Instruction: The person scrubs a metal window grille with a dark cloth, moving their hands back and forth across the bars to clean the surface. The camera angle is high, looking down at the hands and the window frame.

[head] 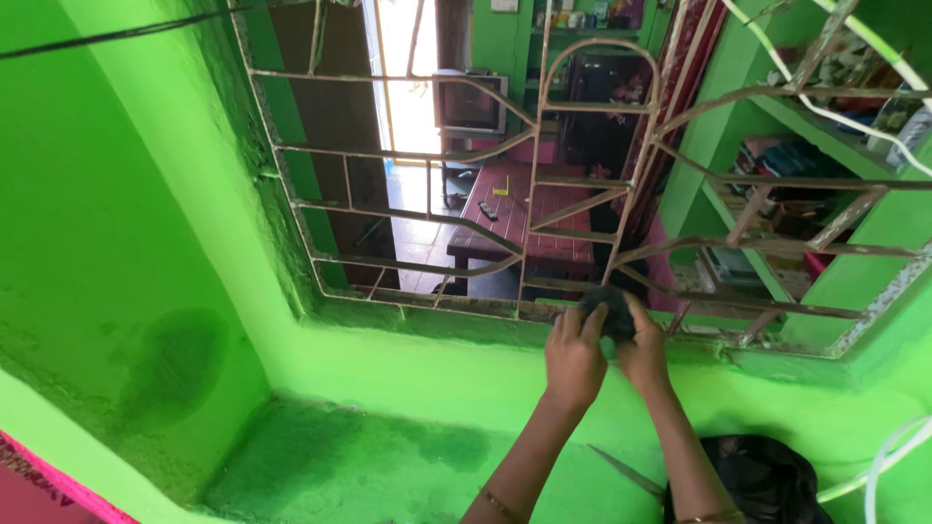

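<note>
Right at the foot of the window grille (544,175), a dark wad (609,309) (cloth or scrubber, too dim to tell) sits against the lowest bars, just above the green sill (437,325). Both hands meet on it: the left hand (575,357) has its fingers (592,320) curled over the wad's near side, and the right hand (643,347) closes on it from the other side, thumb up along a bar, so the wad is pinched between the two. The grille is rusty metal with curved and slanted bars, set in a bright green wall (107,223) that has a darker damp patch low on the left. Below the hands lies a green ledge (369,456), and a black bag (767,480) rests at the lower right. Through the bars, well beyond, a reddish bench (515,209) stands on a tiled floor, with shelves (777,165) off to the right.
</note>
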